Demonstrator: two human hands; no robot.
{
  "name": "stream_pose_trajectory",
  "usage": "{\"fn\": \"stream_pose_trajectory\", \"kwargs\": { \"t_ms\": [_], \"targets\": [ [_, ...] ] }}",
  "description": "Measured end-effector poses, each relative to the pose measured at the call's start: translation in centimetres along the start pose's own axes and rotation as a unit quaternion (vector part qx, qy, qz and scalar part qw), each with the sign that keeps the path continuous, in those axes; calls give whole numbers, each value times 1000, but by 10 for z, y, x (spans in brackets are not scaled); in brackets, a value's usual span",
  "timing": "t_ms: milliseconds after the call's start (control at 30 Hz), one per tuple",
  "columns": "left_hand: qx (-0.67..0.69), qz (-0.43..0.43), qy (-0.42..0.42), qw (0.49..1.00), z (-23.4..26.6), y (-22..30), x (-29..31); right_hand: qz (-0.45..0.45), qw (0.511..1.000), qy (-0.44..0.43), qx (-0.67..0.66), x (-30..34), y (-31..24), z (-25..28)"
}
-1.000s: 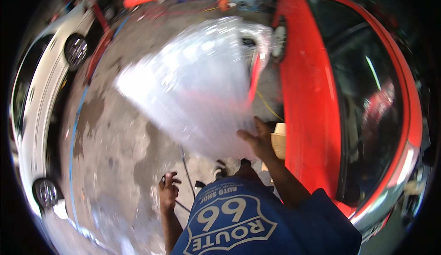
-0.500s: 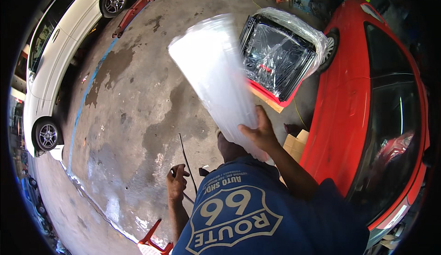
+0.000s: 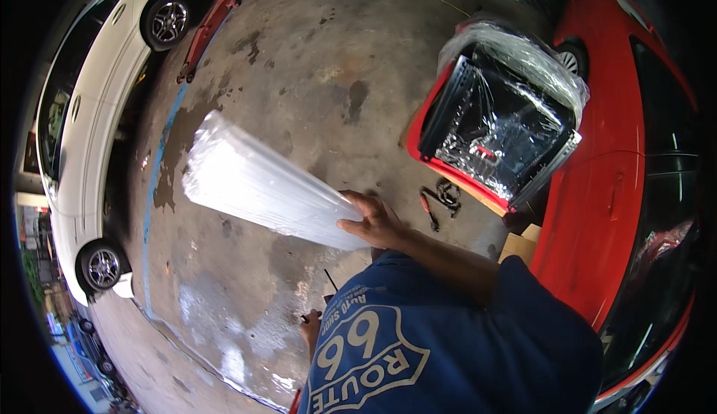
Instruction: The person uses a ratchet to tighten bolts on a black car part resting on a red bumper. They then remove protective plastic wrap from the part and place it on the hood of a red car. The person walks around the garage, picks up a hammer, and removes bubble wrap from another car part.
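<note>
My right hand (image 3: 373,221) grips the near end of a long bundle of whitish translucent plastic sheeting (image 3: 261,182). The thumb lies on one side and the fingers reach round the other; the bundle points to the far left, above the concrete floor. Low beside my shirt, my left hand (image 3: 311,326) is closed on a small black object (image 3: 305,318) whose kind is unclear. Close by, the tip of a thin black rod (image 3: 330,278) shows; whether that hand touches it cannot be seen. My body hides the rest of the left arm.
To the right, a black framed glass panel (image 3: 500,115) in clear wrap rests on a red support. Hand tools (image 3: 441,197) lie on the floor by it. A red car (image 3: 597,190) stands at right, a white car (image 3: 97,123) at left, and a red floor jack (image 3: 209,33) at far left.
The plastic bundle in my right hand has swung left and lower. My left hand has drawn back toward my body. The view has turned, bringing the floor tools into sight.
</note>
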State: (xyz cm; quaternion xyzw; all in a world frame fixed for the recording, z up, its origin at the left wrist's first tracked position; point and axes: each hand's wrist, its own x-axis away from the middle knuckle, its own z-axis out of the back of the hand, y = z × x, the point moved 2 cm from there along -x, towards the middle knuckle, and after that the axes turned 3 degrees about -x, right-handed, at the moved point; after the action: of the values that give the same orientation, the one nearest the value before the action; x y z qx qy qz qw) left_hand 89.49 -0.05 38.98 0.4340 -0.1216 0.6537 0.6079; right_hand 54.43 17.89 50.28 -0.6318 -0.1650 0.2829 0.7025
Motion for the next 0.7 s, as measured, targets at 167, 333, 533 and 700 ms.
{"fn": "stream_pose_trajectory", "kwargs": {
  "t_ms": [167,333,533,700],
  "targets": [
    [12,41,-8,999,13,58,-87,52,999,-3,13,-143,-26,16],
    [-1,54,-43,998,16,135,-155,85,996,13,-5,-245,-34,43],
    [-43,56,-95,993,2,256,-251,-24,995,93,41,-332,5,77],
    [-74,53,-142,986,-5,388,-349,-125,970,178,106,-409,32,124]
  ]
}}
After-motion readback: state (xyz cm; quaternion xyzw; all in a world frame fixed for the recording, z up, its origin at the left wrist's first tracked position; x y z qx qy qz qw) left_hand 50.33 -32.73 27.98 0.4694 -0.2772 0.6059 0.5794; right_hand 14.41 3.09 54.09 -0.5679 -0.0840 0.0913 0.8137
